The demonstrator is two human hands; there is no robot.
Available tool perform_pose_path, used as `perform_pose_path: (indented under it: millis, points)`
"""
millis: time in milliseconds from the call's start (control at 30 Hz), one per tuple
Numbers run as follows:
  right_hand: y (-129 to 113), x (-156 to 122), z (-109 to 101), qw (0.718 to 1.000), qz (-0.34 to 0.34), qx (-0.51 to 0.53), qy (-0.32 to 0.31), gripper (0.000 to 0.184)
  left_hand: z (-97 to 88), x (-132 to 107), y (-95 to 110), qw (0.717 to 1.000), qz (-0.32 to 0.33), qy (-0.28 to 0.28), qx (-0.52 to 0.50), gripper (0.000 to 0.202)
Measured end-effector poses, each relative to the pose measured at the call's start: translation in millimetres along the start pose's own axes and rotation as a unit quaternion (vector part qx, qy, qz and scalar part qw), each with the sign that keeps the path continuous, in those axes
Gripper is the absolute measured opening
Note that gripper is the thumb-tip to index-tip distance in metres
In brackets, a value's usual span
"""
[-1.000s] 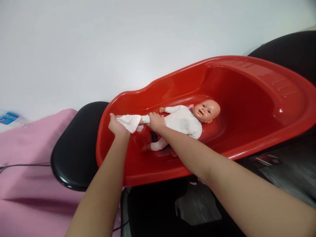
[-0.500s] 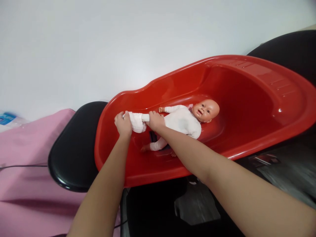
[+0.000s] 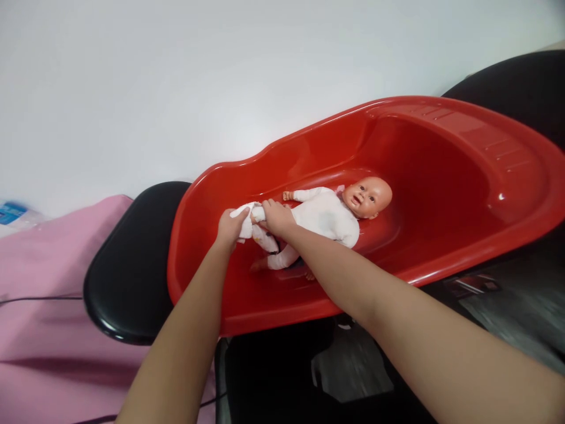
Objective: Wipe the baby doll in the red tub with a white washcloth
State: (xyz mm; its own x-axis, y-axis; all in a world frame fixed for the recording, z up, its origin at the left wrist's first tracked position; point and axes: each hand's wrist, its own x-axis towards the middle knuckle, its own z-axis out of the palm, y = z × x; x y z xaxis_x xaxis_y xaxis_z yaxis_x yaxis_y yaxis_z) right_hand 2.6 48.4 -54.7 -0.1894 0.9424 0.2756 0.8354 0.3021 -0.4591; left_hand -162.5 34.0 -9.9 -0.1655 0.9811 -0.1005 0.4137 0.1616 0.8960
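At the left end of the red baby bathtub (image 3: 300,309), over its basin, the left hand (image 3: 230,228) has its fingers closed on a white cloth (image 3: 244,231) at the foot of the doll's raised leg (image 3: 259,214); whether the cloth wraps the foot fully cannot be told. The cloth looks thin and limp, likely to bunch, and is best pinched in its folds. Farther along the tub, the right hand (image 3: 277,217) grasps the same white-clad leg with bent fingers. The baby doll (image 3: 329,215) lies face up on the tub's floor, its head toward the tub's broad right end. It is probably light, with a firm head and limbs and perhaps a softer trunk; the sleeved leg should give a surer hold than the smooth, possibly slippery head. Little about it suggests fragility.

Container: the tub, glossy and apparently stiff plastic, holds the doll and, below the raised leg, a patterned white cloth (image 3: 265,238). A black padded seat (image 3: 128,265) stands at the tub's left end, and another black seat (image 3: 525,88) shows behind its right end.
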Motion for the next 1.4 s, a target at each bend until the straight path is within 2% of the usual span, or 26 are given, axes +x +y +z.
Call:
perform_pose_path:
  millis: [67,133,233,333,500,600,667,733,833,900,1033,1167,1333,1400]
  points:
    - [-2.3,-1.6,0.5,1.000,-0.021,-0.003,-0.017,0.047,-1.3,4.2,-5.2,0.999,0.004,0.008,0.037,0.054]
    - [-5.3,-3.6,0.7,0.998,-0.041,-0.004,-0.038,0.048,-2.6,9.8,-12.1,0.995,0.035,0.025,0.094,0.052]
    - [-10.3,-5.8,0.4,0.996,-0.054,-0.012,-0.065,0.043,-4.2,15.1,-18.0,0.973,0.092,0.067,0.201,0.045]
    - [-14.3,-6.3,0.4,0.996,-0.056,-0.019,-0.072,0.040,-5.8,14.8,-15.5,0.952,0.099,0.094,0.275,0.037]
    - [-15.2,-5.1,4.6,0.995,-0.056,-0.029,-0.072,0.026,-8.2,13.9,-9.4,0.936,0.068,0.147,0.312,0.035]
    - [-13.8,-4.1,6.4,0.997,-0.047,-0.033,-0.059,0.027,-7.2,17.9,-12.5,0.942,0.078,0.167,0.280,0.035]
    - [-13.1,-3.5,6.7,0.998,-0.033,-0.033,-0.050,0.028,-4.8,21.8,-17.1,0.956,0.088,0.164,0.226,0.037]
    - [-12.6,-3.3,7.2,0.998,-0.027,-0.034,-0.045,0.030,-2.3,25.4,-22.6,0.973,0.060,0.124,0.183,0.045]
    - [-11.5,-3.7,9.0,0.997,-0.041,-0.041,-0.050,0.036,-1.6,28.5,-28.6,0.973,-0.007,0.047,0.225,0.049]
    - [-10.4,-4.0,10.9,0.996,-0.045,-0.043,-0.060,0.036,-3.2,28.5,-29.4,0.959,-0.011,0.042,0.279,0.047]
    - [-6.9,-3.3,13.8,0.995,-0.025,-0.043,-0.089,0.029,-6.2,22.9,-23.1,0.936,0.006,0.083,0.341,0.048]
    - [-2.8,-1.7,15.1,0.992,-0.026,-0.048,-0.111,0.036,-7.1,12.7,-12.1,0.921,-0.001,0.124,0.369,0.045]
    - [-2.3,-1.3,17.5,0.992,-0.018,-0.055,-0.116,0.033,-9.8,2.5,1.5,0.895,0.005,0.269,0.356,0.049]
    - [-2.7,-2.2,19.2,0.990,-0.026,-0.060,-0.121,0.031,-10.6,-1.1,6.4,0.890,0.032,0.314,0.329,0.048]
